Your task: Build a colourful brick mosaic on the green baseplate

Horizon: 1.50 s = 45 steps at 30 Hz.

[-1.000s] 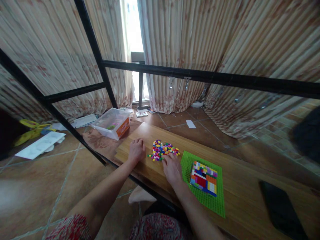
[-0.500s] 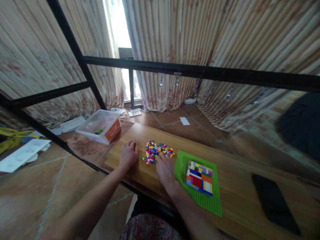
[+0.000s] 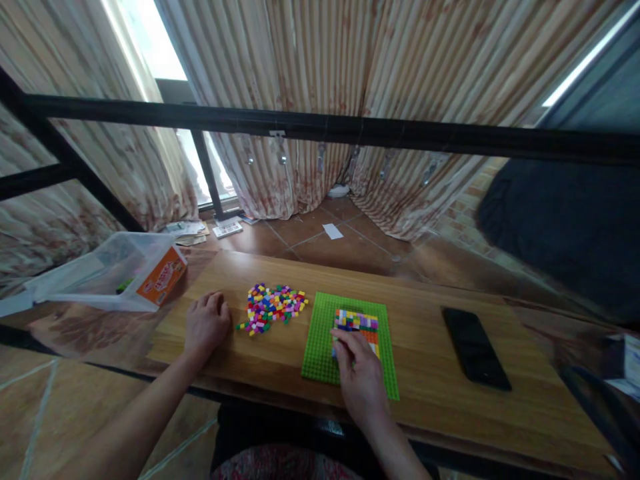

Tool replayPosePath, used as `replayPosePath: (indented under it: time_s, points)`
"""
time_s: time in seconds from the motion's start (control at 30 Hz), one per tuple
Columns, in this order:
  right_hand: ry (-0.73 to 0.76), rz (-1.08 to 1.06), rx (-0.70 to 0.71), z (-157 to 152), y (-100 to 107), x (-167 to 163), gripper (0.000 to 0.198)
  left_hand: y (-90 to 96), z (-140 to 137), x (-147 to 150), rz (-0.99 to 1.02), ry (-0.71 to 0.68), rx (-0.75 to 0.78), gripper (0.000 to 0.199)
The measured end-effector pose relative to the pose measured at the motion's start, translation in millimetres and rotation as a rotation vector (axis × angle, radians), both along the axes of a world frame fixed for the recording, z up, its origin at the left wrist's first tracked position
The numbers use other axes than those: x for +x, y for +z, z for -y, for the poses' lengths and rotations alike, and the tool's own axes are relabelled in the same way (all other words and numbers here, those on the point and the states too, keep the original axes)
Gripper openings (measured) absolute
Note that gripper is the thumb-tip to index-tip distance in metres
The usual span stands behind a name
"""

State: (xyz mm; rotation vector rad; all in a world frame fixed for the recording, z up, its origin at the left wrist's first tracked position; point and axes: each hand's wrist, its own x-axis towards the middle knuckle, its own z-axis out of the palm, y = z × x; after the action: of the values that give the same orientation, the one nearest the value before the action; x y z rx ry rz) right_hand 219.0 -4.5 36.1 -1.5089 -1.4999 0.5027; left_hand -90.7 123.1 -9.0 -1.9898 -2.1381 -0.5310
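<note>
My right hand point(image 3: 361, 377) is over the mosaic of coloured toy bricks point(image 3: 356, 319), its thumb and forefinger pinched at the mosaic's left side. Whatever is between the fingertips is too small to make out. The mosaic sits on a green studded baseplate point(image 3: 320, 360), and the hand hides its lower part. To the left, a loose pile of small coloured toy bricks point(image 3: 275, 305) lies on the wooden table point(image 3: 425, 387). Beside that pile my left hand point(image 3: 207, 325) rests palm down on the tabletop, fingers loosely bent and slightly apart, with nothing visible in them.
A black phone point(image 3: 475, 347) lies on the table at the right. Left of the table stands a clear plastic box point(image 3: 110, 273) with an orange label. A black metal rail point(image 3: 300, 123) crosses before the curtains point(image 3: 310, 60). Papers point(image 3: 333, 231) lie on the tiled floor.
My right hand has gone from the brick pile to the mosaic on the baseplate. The view has turned to the right. My left hand still rests beside the pile.
</note>
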Motion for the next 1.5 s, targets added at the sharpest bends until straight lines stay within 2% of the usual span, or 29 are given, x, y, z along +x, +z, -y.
replayPosePath:
  time_s: [0.13, 0.27, 0.43, 0.57, 0.7, 0.9, 1.13, 1.33, 1.5]
  points:
    - [-0.168, -0.107, -0.063, 13.5, -9.9, 47.0, 0.028, 2.3, -0.6, 0.7, -0.002, 0.000, -0.007, 0.040]
    - [-0.242, -0.178, -0.110, 12.7, -20.4, 63.9, 0.032, 3.6, -1.4, 1.0, -0.009, 0.005, -0.017, 0.042]
    - [-0.241, -0.060, -0.067, -2.8, -19.3, 59.9, 0.029, 3.9, -1.2, 0.7, -0.009, 0.004, -0.028, 0.043]
    - [-0.203, 0.118, 0.034, -17.5, -15.2, 58.0, 0.024, 3.0, -0.8, 0.2, -0.004, -0.005, -0.017, 0.042]
    - [-0.218, 0.195, 0.098, -25.1, -20.1, 58.0, 0.022, 2.6, -0.7, -0.1, 0.006, -0.019, 0.000, 0.040]
    - [-0.249, 0.227, 0.109, -22.4, -29.8, 60.9, 0.020, 4.5, -0.2, 1.4, 0.026, -0.001, -0.025, 0.041]
    - [-0.201, 0.281, 0.102, -17.7, -24.5, 49.6, 0.021, 3.2, -0.8, 1.5, 0.021, -0.001, -0.022, 0.041]
    - [-0.272, 0.426, 0.047, -21.7, -22.3, 27.6, 0.019, 1.6, -0.9, 0.4, 0.010, -0.011, -0.007, 0.040]
    - [-0.275, 0.457, -0.004, -22.4, -21.4, 29.2, 0.012, 2.3, -0.5, 0.0, 0.015, -0.023, -0.006, 0.040]
